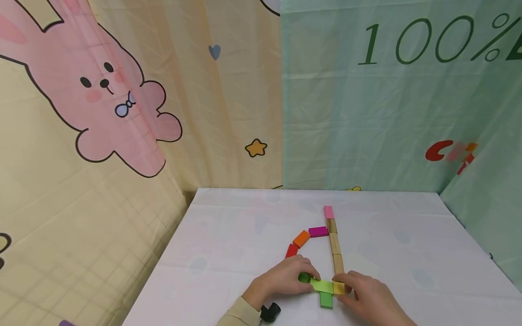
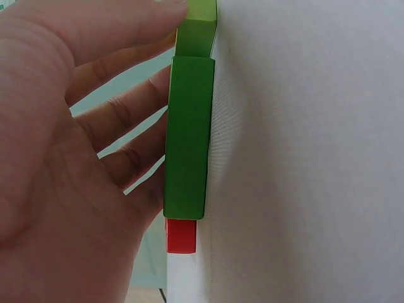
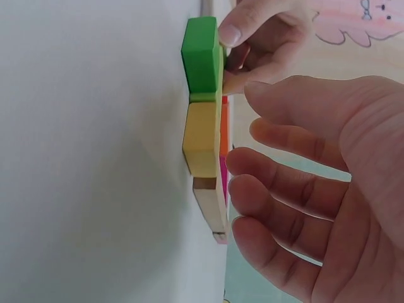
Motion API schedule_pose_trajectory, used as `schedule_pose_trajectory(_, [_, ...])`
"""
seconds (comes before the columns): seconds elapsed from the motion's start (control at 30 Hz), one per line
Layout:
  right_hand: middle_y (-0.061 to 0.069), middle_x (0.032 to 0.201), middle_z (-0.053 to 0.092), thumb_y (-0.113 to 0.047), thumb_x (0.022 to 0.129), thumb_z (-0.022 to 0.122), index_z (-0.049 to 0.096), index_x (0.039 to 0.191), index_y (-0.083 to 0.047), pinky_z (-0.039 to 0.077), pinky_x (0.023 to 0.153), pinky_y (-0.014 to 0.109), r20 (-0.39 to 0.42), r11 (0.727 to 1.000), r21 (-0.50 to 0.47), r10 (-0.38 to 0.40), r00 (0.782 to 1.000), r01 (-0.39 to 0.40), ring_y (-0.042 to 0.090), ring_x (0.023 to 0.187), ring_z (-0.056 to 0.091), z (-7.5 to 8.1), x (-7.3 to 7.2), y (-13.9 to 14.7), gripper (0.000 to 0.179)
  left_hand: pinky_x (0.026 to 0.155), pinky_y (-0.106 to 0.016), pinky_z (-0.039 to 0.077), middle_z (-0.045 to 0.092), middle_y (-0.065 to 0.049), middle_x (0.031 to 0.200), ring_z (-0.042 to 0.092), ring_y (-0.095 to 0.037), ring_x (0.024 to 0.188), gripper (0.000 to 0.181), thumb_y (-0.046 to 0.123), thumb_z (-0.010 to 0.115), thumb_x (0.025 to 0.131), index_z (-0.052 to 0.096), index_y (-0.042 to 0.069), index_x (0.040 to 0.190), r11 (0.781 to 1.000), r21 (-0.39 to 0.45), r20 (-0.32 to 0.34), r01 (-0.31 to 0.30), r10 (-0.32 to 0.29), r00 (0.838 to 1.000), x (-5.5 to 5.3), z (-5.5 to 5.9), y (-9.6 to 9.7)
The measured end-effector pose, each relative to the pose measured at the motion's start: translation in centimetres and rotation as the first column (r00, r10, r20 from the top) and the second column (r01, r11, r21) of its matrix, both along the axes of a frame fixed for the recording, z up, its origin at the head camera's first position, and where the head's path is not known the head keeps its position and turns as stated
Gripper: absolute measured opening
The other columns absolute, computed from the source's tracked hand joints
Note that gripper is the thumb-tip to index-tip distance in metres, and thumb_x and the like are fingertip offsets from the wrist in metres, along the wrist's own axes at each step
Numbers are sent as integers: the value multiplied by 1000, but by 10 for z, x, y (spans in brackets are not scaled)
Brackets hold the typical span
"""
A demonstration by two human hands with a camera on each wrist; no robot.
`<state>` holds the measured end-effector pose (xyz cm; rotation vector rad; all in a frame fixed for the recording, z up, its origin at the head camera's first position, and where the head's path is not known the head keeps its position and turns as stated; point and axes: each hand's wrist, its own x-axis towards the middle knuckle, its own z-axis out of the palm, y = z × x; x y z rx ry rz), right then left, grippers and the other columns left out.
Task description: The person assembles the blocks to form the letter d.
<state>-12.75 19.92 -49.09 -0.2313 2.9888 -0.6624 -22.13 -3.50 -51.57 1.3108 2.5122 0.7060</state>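
At the left end of a light green block [image 1: 322, 285], my left hand [image 1: 285, 277] pinches it between thumb and fingers. A dark green block [image 2: 189, 139] lies by that hand's palm, partly covered in the head view. My right hand [image 1: 369, 296] is beside the yellow block [image 1: 339, 288], thumb and fingers spread around its right side; in the right wrist view a small gap shows between the fingertips [image 3: 240, 161] and the yellow block. A green block [image 1: 326, 300] extends toward me from below the light green one.
A line of wooden blocks [image 1: 335, 243] runs away to a pink block [image 1: 328, 212]. Magenta [image 1: 318, 232], orange [image 1: 302, 238] and red [image 1: 291, 250] blocks curve to the left. A black object [image 1: 271, 312] is by the left sleeve. White cloth [image 1: 228, 217] covers the table.
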Motion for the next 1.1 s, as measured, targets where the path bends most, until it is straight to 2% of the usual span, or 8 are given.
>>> schedule_pose_trajectory(0.2, [-11, 76, 53, -26, 78, 86, 72, 110, -26, 45, 57, 22, 61, 996, -82, 28, 998, -23, 8, 61, 47, 2, 1, -5, 35, 82, -15, 44, 60, 25, 103, 50, 5, 95, 26, 29, 75, 92, 73, 35, 117, 1000, -5, -5, -1, 1, 1000, 1, 1, 0])
schedule_pose_trajectory(0.37, [-11, 77, 53, -24, 81, 84, 72, 112, -22, 46, 58, 22, 75, 990, -122, 75, 994, -65, 8, 64, 48, -3, 1, -5, 34, 82, -15, 44, 61, 25, 104, 50, 5, 95, 25, 29, 74, 92, 73, 35, 117, 1000, -3, -11, 3, -3, 1000, 1, 2, -1])
schedule_pose_trajectory(0.6, [-14, 79, 53, -29, 82, 83, 71, 113, -21, 48, 63, 24, 81, 985, -117, 137, 987, -127, 8, 71, 49, -10, 1, -7, 34, 81, -15, 45, 60, 25, 103, 50, 5, 95, 26, 30, 75, 92, 73, 35, 117, 1000, -1, 6, -8, 8, 1000, 2, 2, 0])
schedule_pose_trajectory(0.87, [-16, 77, 52, -36, 81, 83, 72, 113, -24, 44, 62, 26, 95, 983, -97, 166, 982, -156, 6, 69, 47, -13, 2, -9, 36, 81, -15, 44, 60, 25, 103, 50, 5, 94, 26, 30, 75, 92, 73, 35, 117, 1000, 3, 5, -3, 3, 1000, 1, 1, 0])
schedule_pose_trajectory(1.1, [-19, 81, 53, -36, 82, 83, 73, 111, -25, 48, 66, 26, 113, 981, -98, 177, 978, -166, 6, 70, 48, -11, 2, -12, 33, 81, -15, 44, 60, 24, 102, 50, 5, 94, 26, 30, 74, 92, 73, 35, 117, 1000, 2, -5, 3, -3, 1000, 0, 1, 0])
